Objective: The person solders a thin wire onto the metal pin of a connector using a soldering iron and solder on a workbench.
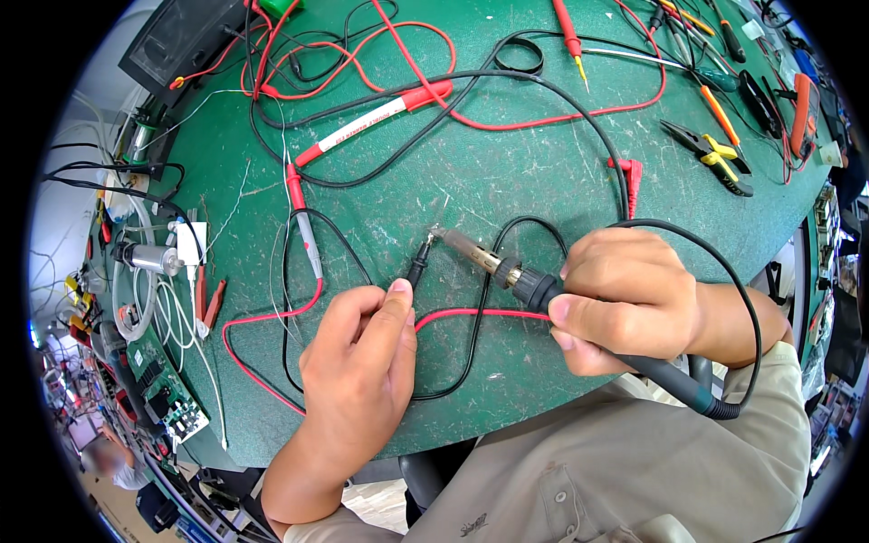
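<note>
My left hand (360,357), low in the middle, pinches a black test probe (417,265) that points up and away from me. My right hand (634,294) is wrapped round the dark handle of a soldering iron (513,272). The iron's metal barrel slants up to the left, and its tip meets or nearly meets the probe's metal end; whether they touch is too small to tell. A red-and-grey probe (308,237) with a red lead lies beyond my left hand. A black lead loops on the mat between my hands.
A white-and-red marker pen (362,127) lies on the green mat (507,389) among red and black leads. Pliers (711,158), a red probe (570,41) and a red plug (628,185) are farther right. A circuit board (167,394) and a clear cylinder (152,258) sit left.
</note>
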`<state>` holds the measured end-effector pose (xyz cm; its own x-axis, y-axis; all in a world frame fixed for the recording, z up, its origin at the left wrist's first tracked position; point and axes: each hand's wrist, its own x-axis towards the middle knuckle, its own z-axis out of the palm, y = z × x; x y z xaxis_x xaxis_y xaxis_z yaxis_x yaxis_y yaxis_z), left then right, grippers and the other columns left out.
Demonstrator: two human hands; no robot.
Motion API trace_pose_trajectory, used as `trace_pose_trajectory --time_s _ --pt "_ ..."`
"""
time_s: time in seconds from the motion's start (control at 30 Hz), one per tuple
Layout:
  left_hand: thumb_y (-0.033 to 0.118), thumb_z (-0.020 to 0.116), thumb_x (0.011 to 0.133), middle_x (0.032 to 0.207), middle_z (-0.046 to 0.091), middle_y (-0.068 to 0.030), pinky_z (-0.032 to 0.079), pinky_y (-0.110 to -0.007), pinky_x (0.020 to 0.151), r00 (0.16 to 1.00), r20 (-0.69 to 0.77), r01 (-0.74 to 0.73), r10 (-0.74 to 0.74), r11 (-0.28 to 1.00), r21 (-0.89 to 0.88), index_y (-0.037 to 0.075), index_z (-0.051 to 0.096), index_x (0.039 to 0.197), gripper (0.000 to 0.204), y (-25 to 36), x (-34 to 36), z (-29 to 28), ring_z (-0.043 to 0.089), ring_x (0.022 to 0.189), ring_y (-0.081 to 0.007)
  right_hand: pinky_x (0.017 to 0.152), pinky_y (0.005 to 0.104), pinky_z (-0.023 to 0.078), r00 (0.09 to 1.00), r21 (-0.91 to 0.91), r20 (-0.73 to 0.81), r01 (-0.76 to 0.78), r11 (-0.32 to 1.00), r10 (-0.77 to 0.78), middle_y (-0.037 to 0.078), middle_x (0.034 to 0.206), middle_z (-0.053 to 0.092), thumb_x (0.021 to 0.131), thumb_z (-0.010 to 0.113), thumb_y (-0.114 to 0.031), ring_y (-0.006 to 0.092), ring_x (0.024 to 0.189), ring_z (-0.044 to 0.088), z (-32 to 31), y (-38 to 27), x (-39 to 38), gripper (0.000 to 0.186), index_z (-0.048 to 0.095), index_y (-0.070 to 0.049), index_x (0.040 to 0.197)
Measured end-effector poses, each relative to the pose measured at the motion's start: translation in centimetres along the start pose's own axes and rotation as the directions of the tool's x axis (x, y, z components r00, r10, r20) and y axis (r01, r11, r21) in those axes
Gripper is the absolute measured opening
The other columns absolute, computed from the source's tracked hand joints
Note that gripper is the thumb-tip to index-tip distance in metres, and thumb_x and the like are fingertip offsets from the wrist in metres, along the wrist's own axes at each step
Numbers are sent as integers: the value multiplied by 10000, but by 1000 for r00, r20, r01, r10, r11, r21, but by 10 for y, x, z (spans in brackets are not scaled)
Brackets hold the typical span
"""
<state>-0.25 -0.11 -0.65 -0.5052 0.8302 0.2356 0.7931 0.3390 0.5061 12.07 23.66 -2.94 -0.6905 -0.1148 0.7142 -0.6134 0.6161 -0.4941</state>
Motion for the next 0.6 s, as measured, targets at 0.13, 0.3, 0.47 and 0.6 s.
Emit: trace_pose_trajectory --time_s 0.13,0.3,0.47,0.6 --pt "-81 735 796 925 605 -109 487 -286 525 1000 -3 -2 2 1000 -1 -45 691 1112 321 0 0 0 612 633 -178 435 296 390 999 -17 10 32 999 -32 43 689 486 686 722 36 182 497 503 1 2 -2 177 645 2 841" --pt "-81 734 794 932 607 -111 490 -287 530 1000 -1 -6 6 1000 4 -44 690 1115 326 -1 0 0 616 639 -181 426 281 373 997 -74 -4 71 995 -72 33 675 452 683 723 13 164 490 478 3 0 -4 176 641 -11 837" --pt "-77 731 797 934 608 -112 495 -289 537 1000 5 0 0 1000 -1 -42 688 1117 325 0 0 0 620 646 -184 417 277 352 997 -82 -5 81 993 -82 29 664 432 673 714 7 159 476 448 5 -1 -4 174 634 -9 828" --pt "-74 730 801 935 608 -112 498 -290 541 1000 7 4 -4 1000 -3 -42 687 1120 323 0 -1 -1 622 652 -186 411 276 339 997 -65 15 76 995 -75 31 656 427 669 701 23 158 467 435 4 -2 -5 170 628 -5 820"
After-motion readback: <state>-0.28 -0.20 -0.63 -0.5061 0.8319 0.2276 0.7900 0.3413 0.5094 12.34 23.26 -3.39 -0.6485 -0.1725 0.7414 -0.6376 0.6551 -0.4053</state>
